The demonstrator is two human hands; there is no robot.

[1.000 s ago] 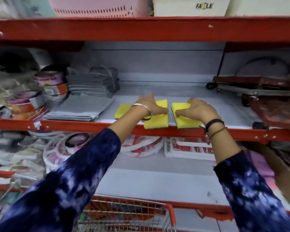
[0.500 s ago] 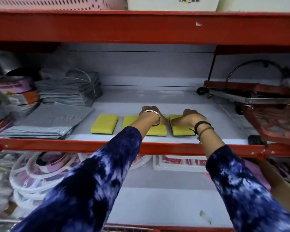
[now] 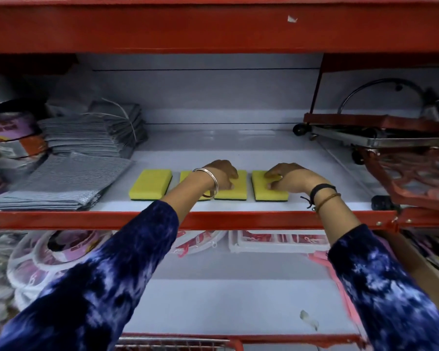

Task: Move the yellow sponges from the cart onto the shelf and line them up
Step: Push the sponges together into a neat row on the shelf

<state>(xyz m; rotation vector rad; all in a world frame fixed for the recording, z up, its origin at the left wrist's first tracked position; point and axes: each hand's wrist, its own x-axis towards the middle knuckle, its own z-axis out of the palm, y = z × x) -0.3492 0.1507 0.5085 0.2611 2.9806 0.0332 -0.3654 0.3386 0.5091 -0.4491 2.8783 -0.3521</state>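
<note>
Three yellow sponges with dark green undersides lie flat in a row near the front of the white shelf. The left sponge lies alone, untouched. My left hand rests with curled fingers on the middle sponge, and my wrist hides its left part. My right hand holds the right sponge, fingertips on its top. Narrow gaps separate the sponges. The cart shows only as a wire rim at the bottom edge.
Stacks of grey cloths fill the shelf's left side, with tins beyond them. A red folding trolley crowds the right end. A red beam hangs low overhead. White shelf surface lies behind the sponges.
The middle and right sponges went from skewed at the shelf's front edge to square in a row with the left one. Both hands stay on them. The camera moved closer.
</note>
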